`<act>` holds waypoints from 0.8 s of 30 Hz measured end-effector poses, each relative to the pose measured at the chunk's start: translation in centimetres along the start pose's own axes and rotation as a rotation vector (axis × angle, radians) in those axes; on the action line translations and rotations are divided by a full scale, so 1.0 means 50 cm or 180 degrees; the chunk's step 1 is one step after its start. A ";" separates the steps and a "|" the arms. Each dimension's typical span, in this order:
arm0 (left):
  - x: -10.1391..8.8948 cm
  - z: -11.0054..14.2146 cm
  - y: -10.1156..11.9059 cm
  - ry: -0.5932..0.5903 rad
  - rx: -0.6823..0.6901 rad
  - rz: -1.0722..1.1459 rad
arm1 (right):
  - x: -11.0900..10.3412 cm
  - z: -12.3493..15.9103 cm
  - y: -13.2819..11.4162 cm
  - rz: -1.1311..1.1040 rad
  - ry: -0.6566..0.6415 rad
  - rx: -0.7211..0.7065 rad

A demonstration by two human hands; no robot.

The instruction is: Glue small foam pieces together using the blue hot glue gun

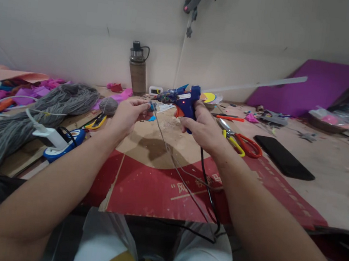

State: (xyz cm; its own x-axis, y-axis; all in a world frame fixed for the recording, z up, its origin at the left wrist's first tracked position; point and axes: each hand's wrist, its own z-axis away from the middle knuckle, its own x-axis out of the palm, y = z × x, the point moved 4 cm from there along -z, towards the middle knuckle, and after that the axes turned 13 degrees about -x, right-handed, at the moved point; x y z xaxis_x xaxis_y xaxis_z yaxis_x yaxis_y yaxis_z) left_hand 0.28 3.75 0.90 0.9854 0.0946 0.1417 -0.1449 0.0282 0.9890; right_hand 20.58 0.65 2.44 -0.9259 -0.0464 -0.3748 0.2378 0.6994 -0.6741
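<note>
My right hand (204,123) is wrapped around the handle of a blue hot glue gun (186,99), its nozzle pointing left and a long clear glue stick (269,83) sticking out of its back. Just left of the nozzle, my left hand (133,111) pinches a small blue piece (152,107), too small to name. A thin grey yarn strand (167,146) runs from that piece down across the red and tan cardboard (146,190). The gun's black cord (204,167) hangs below my right hand.
Right of my hand lie red-handled scissors (247,145), a yellow-handled pair (234,145) and a black phone (284,157). A bottle (137,70) stands by the wall. On the left are a grey yarn bundle (68,102), a blue power strip (63,148) with a white plug, and coloured felt scraps.
</note>
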 end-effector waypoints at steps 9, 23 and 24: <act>0.002 0.005 0.004 -0.0050 0.0105 -0.0027 | 0.006 0.003 -0.015 0.0698 -0.0172 -0.0440; 0.003 0.006 0.002 -0.0002 0.0138 -0.0188 | 0.012 0.008 -0.014 0.0831 -0.0157 -0.0393; 0.003 0.006 0.002 -0.0002 0.0148 -0.0203 | 0.012 0.008 -0.015 0.0831 -0.0159 -0.0410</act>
State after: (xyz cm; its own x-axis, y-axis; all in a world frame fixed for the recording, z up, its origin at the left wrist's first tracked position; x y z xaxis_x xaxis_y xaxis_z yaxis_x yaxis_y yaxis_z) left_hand 0.43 3.48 1.02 0.9925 0.0935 0.0783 -0.0776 -0.0120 0.9969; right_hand 19.95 -0.19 2.46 -0.8220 0.1142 -0.5579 0.4238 0.7770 -0.4655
